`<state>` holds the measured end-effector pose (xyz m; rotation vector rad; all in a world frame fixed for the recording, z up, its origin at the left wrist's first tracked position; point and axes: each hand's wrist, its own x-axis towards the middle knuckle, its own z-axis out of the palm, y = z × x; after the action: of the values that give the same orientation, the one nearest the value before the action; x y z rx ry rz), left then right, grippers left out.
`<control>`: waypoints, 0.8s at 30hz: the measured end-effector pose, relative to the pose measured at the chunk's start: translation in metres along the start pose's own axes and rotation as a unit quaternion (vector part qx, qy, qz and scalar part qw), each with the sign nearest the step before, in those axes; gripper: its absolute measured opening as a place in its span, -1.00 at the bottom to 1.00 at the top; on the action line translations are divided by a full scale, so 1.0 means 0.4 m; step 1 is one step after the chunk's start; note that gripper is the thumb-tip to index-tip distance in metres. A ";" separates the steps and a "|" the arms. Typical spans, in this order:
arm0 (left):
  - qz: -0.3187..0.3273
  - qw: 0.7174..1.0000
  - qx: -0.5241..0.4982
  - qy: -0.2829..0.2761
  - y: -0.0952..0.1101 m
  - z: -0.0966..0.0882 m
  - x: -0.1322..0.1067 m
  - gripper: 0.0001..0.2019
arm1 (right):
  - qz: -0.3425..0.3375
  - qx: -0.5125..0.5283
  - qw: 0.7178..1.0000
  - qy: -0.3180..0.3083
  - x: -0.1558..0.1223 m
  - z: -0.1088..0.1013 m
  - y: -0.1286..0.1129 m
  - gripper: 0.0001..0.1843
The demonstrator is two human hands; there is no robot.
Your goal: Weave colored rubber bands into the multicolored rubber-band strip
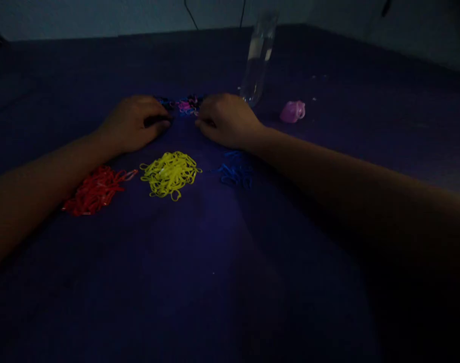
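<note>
A mixed pile of small rubber bands (pixel 187 105), dark, blue and pink, lies on the table between my two hands. At its left side rests my left hand (pixel 135 123), fingers curled and the thumb close to the fingertips. My right hand (pixel 230 120) is curled at the pile's right side, its fingertips beside the bands. What either hand pinches, if anything, is hidden. Nearer me are a heap of yellow rubber bands (pixel 170 174), a heap of red rubber bands (pixel 95 191) partly behind my left forearm, and a small heap of blue rubber bands (pixel 235 171) below my right hand.
Behind my right hand stands a clear, tilted-looking plastic bottle (pixel 258 65). A pink object with a ring-like loop (pixel 291 112) lies to its right, with tiny scraps beyond. The dark table (pixel 199 262) meets a pale wall (pixel 139 17) at the back. Light is dim.
</note>
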<state>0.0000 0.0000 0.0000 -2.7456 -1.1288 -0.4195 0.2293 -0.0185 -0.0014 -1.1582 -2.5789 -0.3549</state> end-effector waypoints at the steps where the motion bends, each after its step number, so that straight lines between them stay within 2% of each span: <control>1: -0.001 1.000 -0.005 0.007 -0.002 0.004 -0.001 -0.57 | -0.008 0.012 1.000 -0.003 -0.001 0.002 -0.001 -0.62; 4: -0.013 1.000 -0.013 0.023 -0.003 0.014 0.000 -0.66 | -0.029 0.038 0.999 -0.012 0.001 0.007 0.002 -0.68; 14: 0.016 0.997 -0.042 0.067 0.000 0.028 -0.008 -0.76 | -0.012 0.024 0.999 -0.039 -0.001 0.004 -0.004 -0.70; 24: 0.022 0.993 -0.074 0.088 0.003 0.030 -0.007 -0.83 | 0.007 0.015 0.999 -0.035 0.000 0.008 -0.003 -0.70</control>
<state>0.0012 0.0001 -0.0124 -2.7830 -1.0297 -0.7516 0.2281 -0.0182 -0.0043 -1.1962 -2.6250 -0.2755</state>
